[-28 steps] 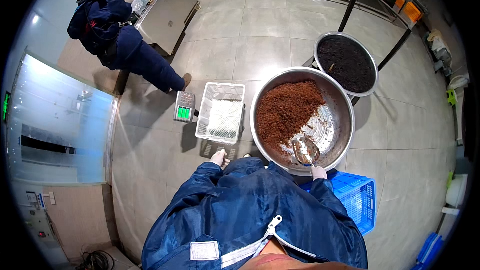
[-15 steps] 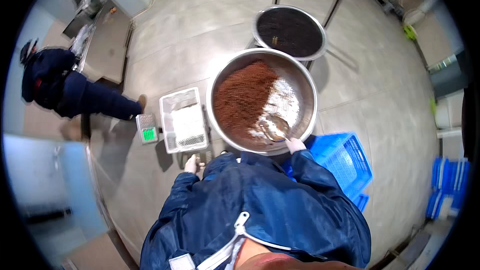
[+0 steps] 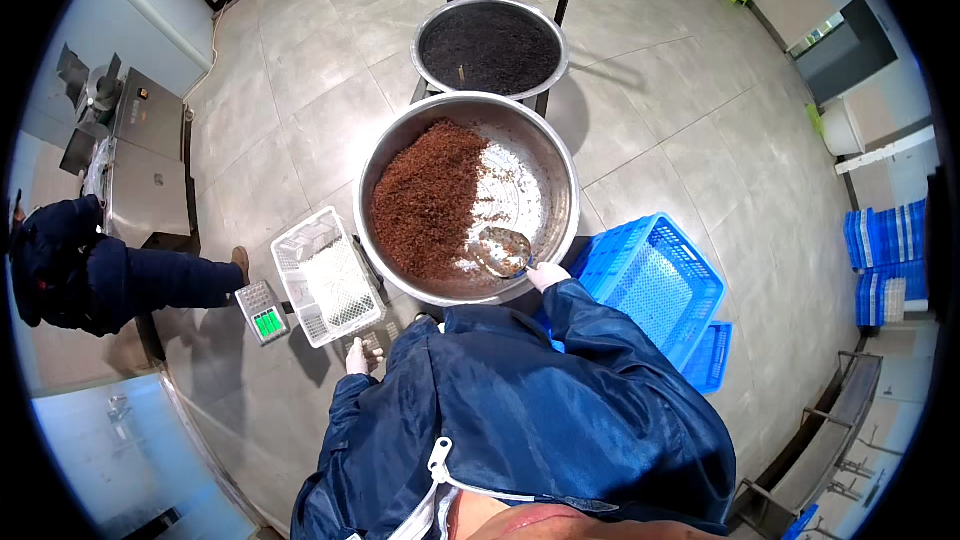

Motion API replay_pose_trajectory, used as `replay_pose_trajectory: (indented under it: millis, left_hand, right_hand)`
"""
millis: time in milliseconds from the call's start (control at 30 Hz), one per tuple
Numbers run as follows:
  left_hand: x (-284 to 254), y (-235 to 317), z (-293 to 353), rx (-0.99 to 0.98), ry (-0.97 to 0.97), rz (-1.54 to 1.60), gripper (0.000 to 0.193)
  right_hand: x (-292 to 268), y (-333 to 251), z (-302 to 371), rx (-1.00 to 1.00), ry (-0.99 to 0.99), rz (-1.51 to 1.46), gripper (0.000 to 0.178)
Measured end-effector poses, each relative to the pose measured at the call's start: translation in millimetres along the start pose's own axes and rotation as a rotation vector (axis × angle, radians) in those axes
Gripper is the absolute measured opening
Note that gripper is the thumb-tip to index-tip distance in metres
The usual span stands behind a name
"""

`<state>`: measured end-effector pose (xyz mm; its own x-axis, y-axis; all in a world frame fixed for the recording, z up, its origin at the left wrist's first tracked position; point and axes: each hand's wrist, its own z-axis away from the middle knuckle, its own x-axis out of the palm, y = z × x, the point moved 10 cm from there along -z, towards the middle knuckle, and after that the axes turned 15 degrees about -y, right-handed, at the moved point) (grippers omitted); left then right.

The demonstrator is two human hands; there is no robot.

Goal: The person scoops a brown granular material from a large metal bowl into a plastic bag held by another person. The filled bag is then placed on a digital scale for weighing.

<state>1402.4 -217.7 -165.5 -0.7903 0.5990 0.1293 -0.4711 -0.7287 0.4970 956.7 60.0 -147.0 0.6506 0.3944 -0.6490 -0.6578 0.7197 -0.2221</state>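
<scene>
My gloved right hand (image 3: pixel 547 276) is closed on the handle of a metal ladle (image 3: pixel 502 252). The ladle's bowl rests low inside a wide steel basin (image 3: pixel 567 205), near its front right side. Reddish-brown crumbly material (image 3: pixel 425 200) is heaped over the basin's left half; the bare metal on the right carries scattered bits. Beside the white plastic basket (image 3: pixel 345 285), my gloved left hand (image 3: pixel 358 358) hangs low, its thumb and fingers apart, apparently with nothing in them. Part of that hand is small and hard to make out.
Behind stands another basin of dark material (image 3: pixel 490 48). Blue crates (image 3: pixel 655 285) are at my right. A scale with a green display (image 3: pixel 265 315) sits left of the basket, near a person (image 3: pixel 130 275) in dark clothes. A metal cabinet (image 3: pixel 150 160) stands farther left.
The view has swung to the right, shifting the basins and basket leftward in the picture. My right hand still holds the ladle in the basin; my left hand stays beside the basket.
</scene>
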Motion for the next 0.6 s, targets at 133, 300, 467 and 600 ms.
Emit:
replay_pose_trajectory:
  millis: [133,300,467,600]
  left_hand:
    - [0,-1,-4,0.013,0.007,0.008,0.047]
    - [-2,-5,-2,0.017,0.019,0.090,0.045]
    - [12,1,-1,-0.010,0.020,0.073,0.044]
    - [12,3,-1,-0.003,0.025,0.056,0.046]
  right_hand:
    - [9,10,-16,0.032,-0.051,-0.023,0.022]
    - [16,14,-29,0.049,-0.050,-0.062,0.025]
    - [20,31,-33,0.080,-0.022,-0.084,0.026]
    - [15,25,-25,0.065,-0.033,-0.042,0.026]
